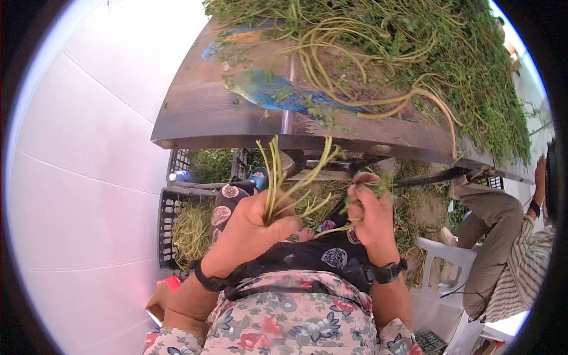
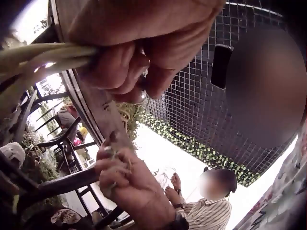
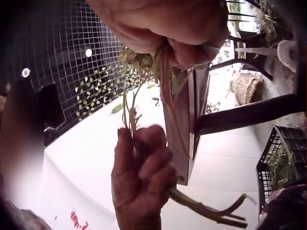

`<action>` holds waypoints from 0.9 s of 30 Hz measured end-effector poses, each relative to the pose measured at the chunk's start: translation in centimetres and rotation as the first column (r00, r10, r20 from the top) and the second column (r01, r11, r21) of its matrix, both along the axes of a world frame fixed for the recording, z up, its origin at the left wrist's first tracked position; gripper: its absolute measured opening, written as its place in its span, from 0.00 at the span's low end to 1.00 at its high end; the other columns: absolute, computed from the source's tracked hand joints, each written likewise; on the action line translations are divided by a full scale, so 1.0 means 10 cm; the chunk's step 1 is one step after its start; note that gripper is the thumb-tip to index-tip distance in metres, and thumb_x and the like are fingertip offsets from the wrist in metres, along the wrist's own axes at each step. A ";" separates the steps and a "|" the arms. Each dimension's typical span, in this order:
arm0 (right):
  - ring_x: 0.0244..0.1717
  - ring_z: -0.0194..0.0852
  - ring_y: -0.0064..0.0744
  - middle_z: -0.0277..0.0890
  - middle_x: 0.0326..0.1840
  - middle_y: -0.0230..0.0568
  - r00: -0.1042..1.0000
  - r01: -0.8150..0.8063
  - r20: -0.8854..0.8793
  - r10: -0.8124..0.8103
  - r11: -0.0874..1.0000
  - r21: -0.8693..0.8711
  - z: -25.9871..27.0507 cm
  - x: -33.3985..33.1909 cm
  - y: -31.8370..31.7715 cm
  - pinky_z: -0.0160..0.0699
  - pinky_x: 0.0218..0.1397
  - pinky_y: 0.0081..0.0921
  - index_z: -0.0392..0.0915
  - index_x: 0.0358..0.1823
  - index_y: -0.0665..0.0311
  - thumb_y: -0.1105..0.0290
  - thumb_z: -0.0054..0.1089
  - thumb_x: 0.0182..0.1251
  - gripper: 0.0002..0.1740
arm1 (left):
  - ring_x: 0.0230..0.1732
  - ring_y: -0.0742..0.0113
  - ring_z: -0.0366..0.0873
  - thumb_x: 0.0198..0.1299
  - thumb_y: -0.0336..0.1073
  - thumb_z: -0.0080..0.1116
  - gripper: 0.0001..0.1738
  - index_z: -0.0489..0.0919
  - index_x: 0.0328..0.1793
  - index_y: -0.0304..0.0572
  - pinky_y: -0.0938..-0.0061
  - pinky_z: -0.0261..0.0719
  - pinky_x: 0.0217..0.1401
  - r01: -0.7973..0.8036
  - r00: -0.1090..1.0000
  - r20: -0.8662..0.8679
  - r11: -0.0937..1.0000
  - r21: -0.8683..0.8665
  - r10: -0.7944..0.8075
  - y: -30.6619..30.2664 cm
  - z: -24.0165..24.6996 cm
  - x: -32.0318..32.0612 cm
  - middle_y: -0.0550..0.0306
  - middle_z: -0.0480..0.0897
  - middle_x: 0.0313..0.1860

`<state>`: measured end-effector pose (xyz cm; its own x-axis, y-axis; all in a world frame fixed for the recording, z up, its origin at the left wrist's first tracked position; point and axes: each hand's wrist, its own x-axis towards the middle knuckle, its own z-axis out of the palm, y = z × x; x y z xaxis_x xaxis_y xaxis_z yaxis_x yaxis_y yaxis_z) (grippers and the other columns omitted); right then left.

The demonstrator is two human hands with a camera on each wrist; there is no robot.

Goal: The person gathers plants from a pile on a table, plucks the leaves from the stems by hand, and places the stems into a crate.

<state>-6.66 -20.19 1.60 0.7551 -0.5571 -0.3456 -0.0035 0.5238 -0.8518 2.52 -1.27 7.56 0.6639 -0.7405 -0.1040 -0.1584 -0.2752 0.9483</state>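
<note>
My left hand [image 1: 251, 228] grips a small bunch of pale green leafless stems [image 1: 274, 177], which fan upward past the fingers in the head view. To its right, my right hand [image 1: 374, 219] pinches a leafy green stem [image 1: 386, 181] between curled fingers. The two hands are apart, over the lap. In the right wrist view a thin stem [image 3: 168, 96] hangs down from the right fingers, while cut stem ends [image 3: 211, 212] stick out below the left fist. Part of the right hand's stem is hidden behind its fingers.
Ahead stands a wooden table [image 1: 195, 115] with a big heap of leafy greens [image 1: 414, 35] and blue plastic [image 1: 260, 89]. A black crate [image 1: 167, 236] of stems [image 1: 194, 231] is at the left. Another person [image 1: 520, 272] sits at the right beside a white plastic chair [image 1: 435, 248].
</note>
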 end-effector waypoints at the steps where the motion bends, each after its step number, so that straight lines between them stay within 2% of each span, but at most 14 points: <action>1: 0.24 0.61 0.15 0.69 0.27 0.31 1.000 -0.004 0.026 0.004 1.000 -0.006 0.06 0.05 0.06 0.58 0.22 0.12 0.70 0.42 0.61 0.74 0.51 0.59 0.09 | 0.28 0.77 0.73 0.49 0.31 0.59 0.11 0.74 0.36 0.33 0.81 0.72 0.34 -0.029 0.999 0.043 0.999 -0.013 0.030 -0.03 0.02 -0.01 0.57 0.78 0.25; 2: 0.24 0.61 0.15 0.68 0.27 0.30 0.998 -0.012 0.055 0.013 1.000 -0.010 0.11 0.09 0.12 0.59 0.23 0.13 0.70 0.42 0.62 0.73 0.51 0.60 0.08 | 0.29 0.74 0.75 0.47 0.31 0.61 0.14 0.73 0.39 0.34 0.79 0.73 0.34 -0.041 0.983 -0.184 0.998 -0.054 0.030 -0.09 0.07 -0.04 0.56 0.78 0.26; 5: 0.26 0.62 0.15 0.69 0.28 0.29 0.993 0.020 0.115 -0.014 0.999 -0.050 0.09 0.14 0.25 0.60 0.25 0.13 0.70 0.41 0.63 0.71 0.52 0.61 0.08 | 0.29 0.70 0.77 0.47 0.31 0.61 0.17 0.72 0.43 0.35 0.76 0.74 0.35 -0.011 0.993 0.119 0.999 -0.042 0.016 -0.24 -0.03 -0.14 0.55 0.79 0.26; 6: 0.26 0.61 0.15 0.68 0.28 0.29 0.992 0.049 0.122 -0.041 0.997 -0.065 0.11 0.16 0.29 0.59 0.25 0.13 0.70 0.40 0.62 0.71 0.53 0.60 0.08 | 0.26 0.67 0.76 0.48 0.31 0.60 0.14 0.73 0.42 0.35 0.74 0.74 0.34 -0.028 0.992 0.121 0.999 -0.042 0.033 -0.29 -0.08 -0.18 0.54 0.79 0.26; 9: 0.25 0.60 0.15 0.69 0.31 0.29 0.982 0.093 0.167 -0.092 0.996 0.004 0.08 0.20 0.29 0.58 0.25 0.13 0.70 0.40 0.62 0.72 0.53 0.59 0.08 | 0.24 0.69 0.74 0.50 0.31 0.58 0.10 0.74 0.38 0.34 0.74 0.73 0.32 0.138 0.990 0.018 0.988 0.073 -0.140 -0.26 -0.26 -0.14 0.55 0.78 0.24; 13: 0.25 0.59 0.17 0.69 0.35 0.30 0.984 0.084 0.152 -0.093 0.994 0.065 -0.02 0.13 0.07 0.57 0.23 0.11 0.69 0.41 0.61 0.72 0.50 0.60 0.08 | 0.23 0.75 0.70 0.55 0.32 0.54 0.08 0.75 0.37 0.34 0.78 0.71 0.29 0.110 0.991 -0.082 0.992 0.054 -0.106 -0.20 -0.17 -0.08 0.56 0.77 0.22; 14: 0.25 0.59 0.17 0.70 0.36 0.31 0.985 0.077 0.150 -0.089 0.994 0.082 -0.06 0.11 0.00 0.56 0.22 0.11 0.69 0.41 0.61 0.72 0.49 0.60 0.08 | 0.22 0.77 0.68 0.56 0.33 0.53 0.07 0.74 0.35 0.35 0.79 0.68 0.27 0.078 0.992 -0.105 0.997 0.010 -0.076 -0.18 -0.16 -0.07 0.60 0.74 0.21; 15: 0.26 0.64 0.19 0.73 0.31 0.31 0.972 0.105 0.173 -0.158 0.954 0.279 -0.09 0.11 -0.11 0.62 0.23 0.15 0.71 0.37 0.61 0.72 0.48 0.59 0.06 | 0.21 0.80 0.66 0.57 0.33 0.52 0.07 0.74 0.34 0.36 0.81 0.66 0.24 0.044 0.991 -0.127 0.999 -0.032 -0.048 -0.17 -0.16 -0.07 0.64 0.72 0.19; 16: 0.24 0.62 0.18 0.73 0.31 0.32 0.971 0.111 0.175 -0.163 0.955 0.273 -0.10 0.08 -0.18 0.59 0.21 0.15 0.71 0.37 0.61 0.73 0.48 0.58 0.06 | 0.20 0.82 0.63 0.58 0.34 0.51 0.08 0.74 0.33 0.37 0.83 0.64 0.22 0.009 0.989 -0.149 0.997 -0.074 -0.020 -0.15 -0.16 -0.06 0.68 0.69 0.17; 17: 0.22 0.60 0.16 0.72 0.31 0.32 0.970 0.118 0.176 -0.169 0.956 0.268 -0.10 0.04 -0.23 0.56 0.18 0.14 0.71 0.36 0.61 0.74 0.48 0.58 0.06 | 0.22 0.80 0.66 0.58 0.34 0.52 0.07 0.74 0.34 0.36 0.81 0.66 0.25 -0.002 0.990 -0.138 0.998 -0.065 -0.006 -0.12 -0.17 -0.04 0.64 0.72 0.20; 19: 0.20 0.56 0.16 0.72 0.30 0.33 0.983 0.019 0.179 -0.050 0.985 0.173 -0.16 -0.03 -0.28 0.51 0.16 0.13 0.71 0.36 0.63 0.76 0.48 0.56 0.06 | 0.26 0.75 0.71 0.57 0.33 0.52 0.09 0.74 0.38 0.35 0.76 0.71 0.31 -0.026 0.993 -0.118 0.999 -0.048 0.020 -0.07 -0.20 0.00 0.56 0.77 0.25; 22: 0.20 0.57 0.15 0.71 0.29 0.30 0.979 -0.121 0.170 0.109 0.991 0.058 -0.19 -0.15 -0.16 0.53 0.18 0.13 0.71 0.37 0.65 0.79 0.50 0.54 0.08 | 0.26 0.69 0.73 0.57 0.34 0.52 0.09 0.74 0.38 0.35 0.74 0.71 0.31 -0.034 0.998 -0.049 0.999 0.002 0.034 -0.07 -0.21 0.01 0.54 0.76 0.26; 25: 0.22 0.59 0.16 0.70 0.39 0.35 0.942 -0.314 0.117 0.313 0.949 -0.015 -0.13 -0.17 -0.07 0.60 0.24 0.15 0.68 0.38 0.65 0.80 0.51 0.54 0.09 | 0.20 0.80 0.65 0.57 0.33 0.53 0.07 0.75 0.32 0.37 0.82 0.64 0.23 -0.018 0.995 0.099 0.997 -0.074 0.025 -0.14 -0.22 -0.02 0.66 0.71 0.18; 27: 0.25 0.63 0.16 0.71 0.42 0.36 0.922 -0.372 0.084 0.377 0.926 -0.070 0.00 -0.18 -0.06 0.62 0.26 0.14 0.69 0.39 0.65 0.74 0.58 0.52 0.13 | 0.21 0.76 0.67 0.55 0.33 0.54 0.06 0.75 0.32 0.38 0.79 0.65 0.24 -0.015 0.988 0.153 0.999 -0.035 0.020 -0.15 -0.20 -0.03 0.63 0.72 0.19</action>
<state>-8.41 -20.76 1.55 0.9398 -0.2426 -0.2408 -0.1091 0.4548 -0.8839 2.26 -2.79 5.52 0.6833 -0.7297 0.0243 -0.2976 -0.2479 0.9219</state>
